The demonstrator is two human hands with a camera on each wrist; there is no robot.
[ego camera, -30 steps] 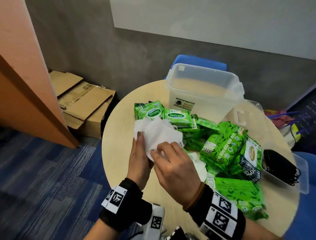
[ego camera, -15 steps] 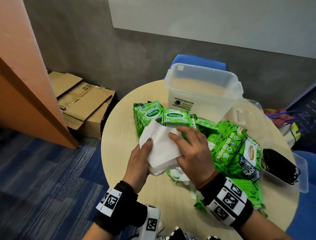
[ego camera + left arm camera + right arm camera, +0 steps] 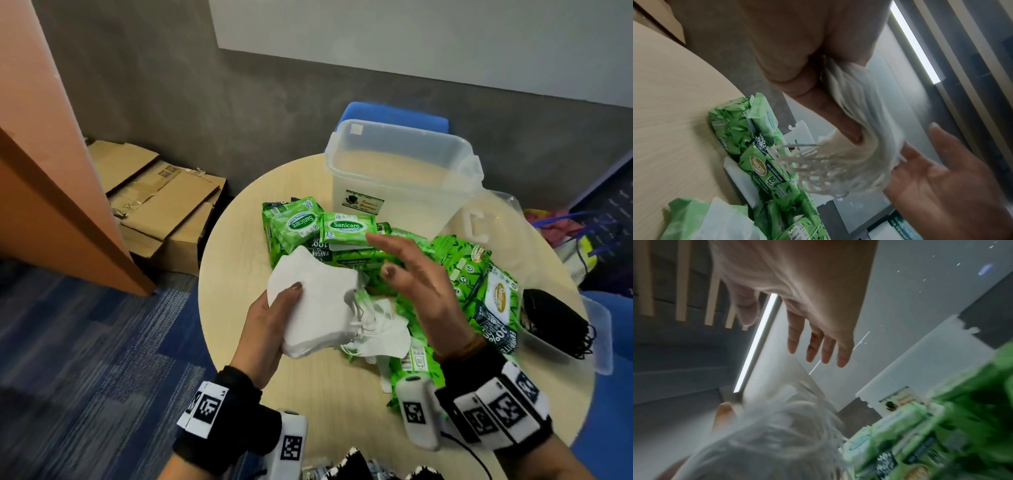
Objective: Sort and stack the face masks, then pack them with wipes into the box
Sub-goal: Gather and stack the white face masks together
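A stack of white face masks [image 3: 318,308] sat in the left hand [image 3: 270,329], held above the near-left part of the round table [image 3: 233,260]; the thumb lay curled over the top mask and the fingers closed under the pile. In the left wrist view the stack's ear loops [image 3: 812,164] hung loose below the layers. The right hand [image 3: 418,284] hovered just right of the stack, fingers straight and spread, gripping nothing. More white masks [image 3: 387,332] lay loose on the table below and right of the stack. Green wipe packs [image 3: 346,228] were heaped from the table's middle out to the right, two small ones lying side by side at the far left of the heap. Beyond them, at the far edge, stood the clear plastic box [image 3: 404,171], open at the top. To the right, black masks [image 3: 555,318] lay in a clear lid [image 3: 599,329] at the table's rim. Flattened cardboard [image 3: 161,202] rested on the floor at far left.
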